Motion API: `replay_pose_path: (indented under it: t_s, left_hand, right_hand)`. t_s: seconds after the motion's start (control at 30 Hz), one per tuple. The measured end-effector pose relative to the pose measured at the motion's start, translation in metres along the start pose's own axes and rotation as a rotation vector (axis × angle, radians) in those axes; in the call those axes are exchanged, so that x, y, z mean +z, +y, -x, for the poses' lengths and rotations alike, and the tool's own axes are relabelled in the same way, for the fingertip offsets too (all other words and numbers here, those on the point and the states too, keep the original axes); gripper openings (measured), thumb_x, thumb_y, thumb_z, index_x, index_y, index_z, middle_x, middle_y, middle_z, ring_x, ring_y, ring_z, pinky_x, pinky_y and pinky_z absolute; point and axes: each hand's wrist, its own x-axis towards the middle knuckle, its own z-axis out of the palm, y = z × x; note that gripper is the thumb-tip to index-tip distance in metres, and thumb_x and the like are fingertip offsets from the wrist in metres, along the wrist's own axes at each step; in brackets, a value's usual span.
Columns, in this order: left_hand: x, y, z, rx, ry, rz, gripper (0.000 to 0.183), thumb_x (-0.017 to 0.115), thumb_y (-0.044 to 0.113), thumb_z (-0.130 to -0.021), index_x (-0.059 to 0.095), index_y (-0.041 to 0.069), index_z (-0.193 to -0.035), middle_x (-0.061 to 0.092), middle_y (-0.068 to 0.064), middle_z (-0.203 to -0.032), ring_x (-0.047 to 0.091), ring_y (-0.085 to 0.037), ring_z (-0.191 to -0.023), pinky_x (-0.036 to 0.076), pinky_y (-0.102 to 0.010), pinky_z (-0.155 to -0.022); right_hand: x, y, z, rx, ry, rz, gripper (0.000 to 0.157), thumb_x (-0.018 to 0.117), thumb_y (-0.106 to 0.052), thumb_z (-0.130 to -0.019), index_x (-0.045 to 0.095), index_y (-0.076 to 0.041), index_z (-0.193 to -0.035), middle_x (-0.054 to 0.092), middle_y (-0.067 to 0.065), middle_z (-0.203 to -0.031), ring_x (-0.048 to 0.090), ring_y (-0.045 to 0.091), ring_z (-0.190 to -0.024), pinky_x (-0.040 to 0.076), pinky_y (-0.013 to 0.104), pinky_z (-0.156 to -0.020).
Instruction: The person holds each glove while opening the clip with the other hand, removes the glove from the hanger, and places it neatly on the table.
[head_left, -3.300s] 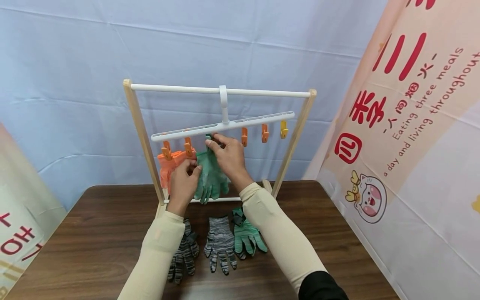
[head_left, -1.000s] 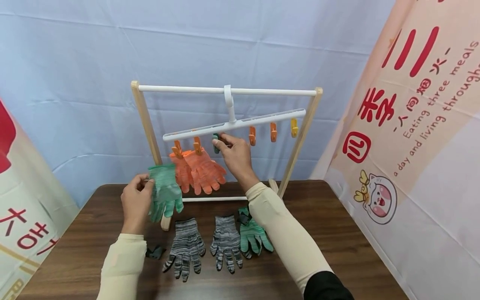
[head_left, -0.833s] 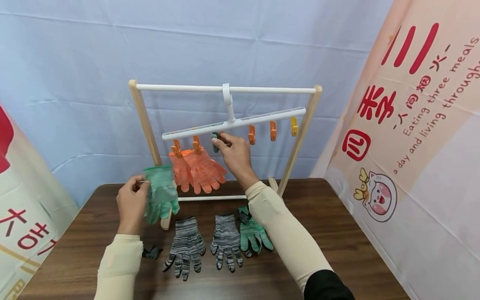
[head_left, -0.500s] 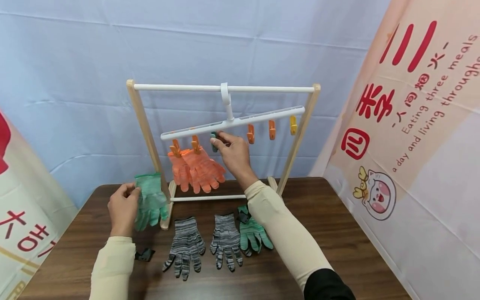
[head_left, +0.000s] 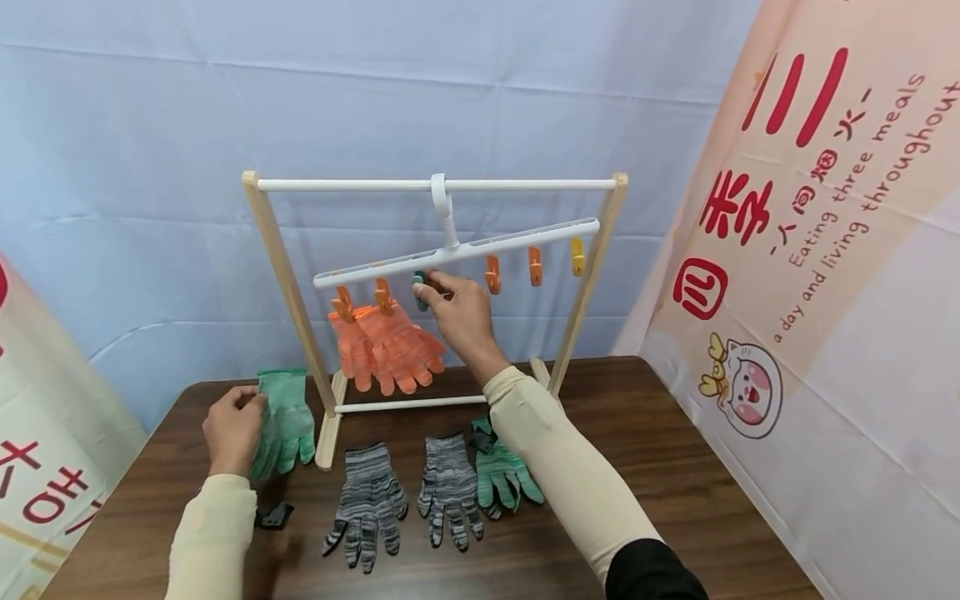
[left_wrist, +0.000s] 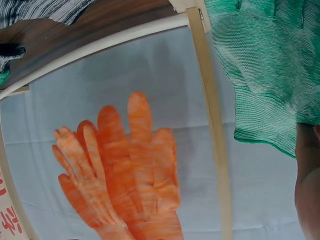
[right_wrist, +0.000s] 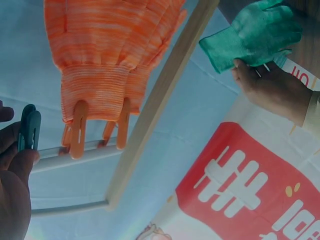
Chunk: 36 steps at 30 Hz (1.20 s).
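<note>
My left hand [head_left: 236,429] pinches the cuff of a green glove [head_left: 285,421] at the left of the table, left of the rack. In the left wrist view the green glove [left_wrist: 270,75] hangs beside the wooden post, with fingertips on its cuff. My right hand [head_left: 461,317] pinches a dark green clothespin [head_left: 421,290] under the white hanger [head_left: 510,242]. Nothing hangs from that clothespin, as the right wrist view shows the clothespin [right_wrist: 30,129] between thumb and fingers. Two orange gloves [head_left: 397,346] hang from orange clothespins [head_left: 383,296] left of it.
The hanger tilts on the rack's top bar [head_left: 337,185]. Two orange clothespins [head_left: 535,267] and a yellow clothespin [head_left: 577,257] hang at right. Grey striped gloves [head_left: 367,504], another green glove [head_left: 506,475] and a small black object [head_left: 274,517] lie on the wooden table [head_left: 637,483].
The green glove has come away from the dark green clothespin. My left hand has carried it left and down. My right hand has kept its hold on the clothespin.
</note>
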Motion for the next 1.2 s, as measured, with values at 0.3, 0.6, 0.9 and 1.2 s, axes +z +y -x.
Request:
replay_pose_path:
  t_s: [0.3,0.6,0.9,1.2]
  left_hand:
    - [0.005,-0.01,-0.012,-0.012,-0.044,-0.021,0.042,0.044,0.037,-0.095,0.056,0.008,-0.123,0.055,-0.015,-0.116,0.049,-0.031,-0.098,0.042,-0.044,-0.07]
    - [0.013,-0.015,-0.023,-0.005,-0.051,-0.077,0.044,0.044,0.04,-0.094,0.057,0.008,-0.121,0.056,-0.016,-0.114,0.049,-0.032,-0.096,0.043,-0.042,-0.064]
    - [0.016,-0.022,-0.021,-0.045,-0.135,-0.106,0.041,0.041,0.03,-0.096,0.053,0.003,-0.124,0.053,-0.02,-0.117,0.048,-0.036,-0.1,0.041,-0.047,-0.073]
    - [0.02,-0.026,-0.027,-0.032,-0.169,-0.165,0.045,0.039,0.03,-0.096,0.049,0.0,-0.128,0.052,-0.023,-0.117,0.05,-0.038,-0.097,0.041,-0.048,-0.071]
  right_hand:
    - [0.0,0.001,-0.002,-0.019,0.022,0.023,0.034,0.066,-0.034,-0.083,0.065,-0.023,-0.115,0.067,-0.007,-0.1,0.06,0.005,-0.084,0.049,0.025,-0.068]
    - [0.0,0.0,-0.004,-0.019,0.017,0.026,0.034,0.066,-0.034,-0.083,0.065,-0.023,-0.115,0.067,-0.006,-0.099,0.059,0.004,-0.087,0.049,0.025,-0.072]
    - [0.003,0.0,-0.002,-0.008,0.006,0.043,0.035,0.065,-0.035,-0.084,0.064,-0.023,-0.116,0.067,-0.01,-0.098,0.058,0.003,-0.084,0.049,0.024,-0.07]
    - [0.002,0.0,-0.002,-0.021,0.019,0.062,0.035,0.065,-0.035,-0.084,0.064,-0.023,-0.117,0.067,-0.008,-0.096,0.058,0.003,-0.082,0.048,0.023,-0.065]
